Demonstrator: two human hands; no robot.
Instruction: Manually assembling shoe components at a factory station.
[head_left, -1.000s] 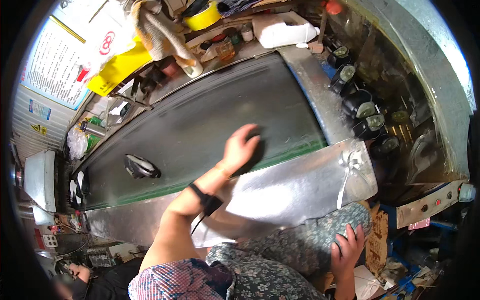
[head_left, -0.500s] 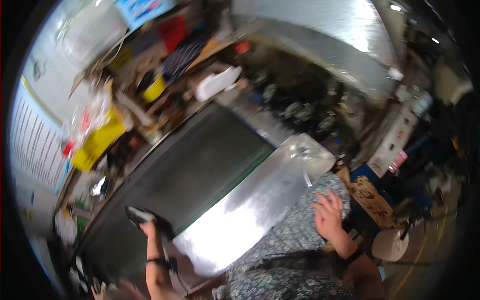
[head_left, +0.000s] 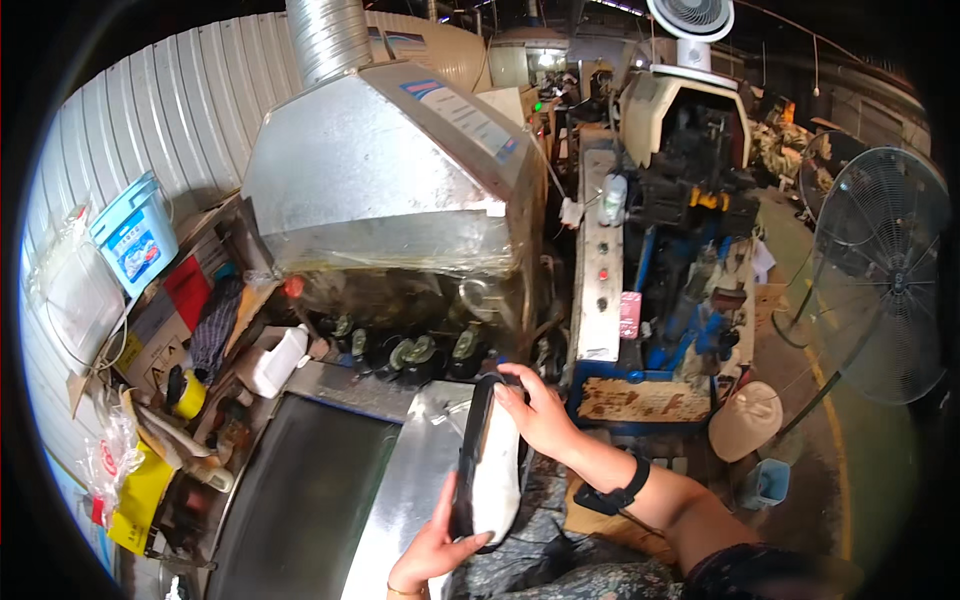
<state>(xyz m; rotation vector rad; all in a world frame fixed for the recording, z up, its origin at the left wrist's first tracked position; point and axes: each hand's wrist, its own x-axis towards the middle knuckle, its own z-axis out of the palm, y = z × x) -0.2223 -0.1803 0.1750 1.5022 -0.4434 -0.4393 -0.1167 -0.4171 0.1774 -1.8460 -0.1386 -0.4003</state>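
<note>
My two hands hold a shoe (head_left: 497, 460) in front of me, tilted nearly upright, with a black rim and a long white face. At its upper end, my right hand (head_left: 541, 418) is closed with fingers over the top edge. My left hand (head_left: 437, 548) grips the lower end, its thumb on the bottom edge and a finger along the left side. Below and left of the shoe lie a shiny metal plate (head_left: 384, 535) and a dark conveyor belt (head_left: 310, 490). Several black shoe-like pieces (head_left: 420, 358) sit at the belt's far end, under a hood.
A large metal hood (head_left: 380, 170) with a duct rises ahead. On the left, a cluttered shelf holds a white jug (head_left: 275, 362) and a yellow tape roll (head_left: 187, 393). To the right are a machine (head_left: 690, 290), a white canister (head_left: 745, 420), a blue bucket (head_left: 768, 483) and a fan (head_left: 895, 275).
The head view has swung up and right. My left hand has brought the shoe from over the belt to my front, and my right hand has left my lap and taken hold of it.
</note>
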